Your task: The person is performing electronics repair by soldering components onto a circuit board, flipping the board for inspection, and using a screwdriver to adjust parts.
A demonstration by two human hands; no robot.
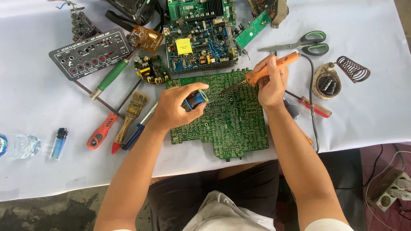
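Observation:
A large green circuit board (230, 123) lies flat on the white sheet in front of me. My left hand (176, 105) rests on the board's upper left part and grips a small blue spool of solder wire (196, 100). My right hand (271, 80) holds an orange-handled soldering iron (271, 67), its dark tip pointing left and down toward the spool, just above the board's top edge. The iron's black cord runs down the right side of the board.
Several other circuit boards (201, 44) crowd the back centre. Screwdrivers (103, 131) and a brush (131, 113) lie left of the board; scissors (305, 44) and a coiled iron stand (338, 76) lie right. A lighter (59, 143) and water bottle (3, 145) sit far left. A power strip (395, 189) is on the floor.

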